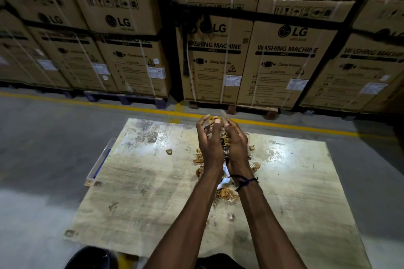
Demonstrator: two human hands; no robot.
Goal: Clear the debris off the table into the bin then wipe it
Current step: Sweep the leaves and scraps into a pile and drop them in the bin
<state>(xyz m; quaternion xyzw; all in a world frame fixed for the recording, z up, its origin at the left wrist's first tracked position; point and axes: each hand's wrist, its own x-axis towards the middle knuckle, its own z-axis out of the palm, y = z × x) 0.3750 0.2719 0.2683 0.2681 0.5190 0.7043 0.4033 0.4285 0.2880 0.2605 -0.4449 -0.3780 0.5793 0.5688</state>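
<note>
1. Both hands are raised above the middle of the tabletop, palms facing each other — the left hand and the right hand cup a heap of debris between them.
2. The fingers of each hand are curled inward round the scraps, pressing them together from both sides; brownish flakes stick out above the fingertips.
3. More debris lies loose on the tabletop under and just beside the wrists, with a white paper scrap among it and single bits scattered farther left.
4. A dark cord is tied round the right wrist.
5. A dark bin shows at the bottom edge, below the near left corner of the tabletop.
6. A clear plastic tray sits along the left side of the tabletop.
7. Behind, stacked cardboard boxes marked as washing machines stand on pallets — a yellow floor line runs in front of them.
</note>
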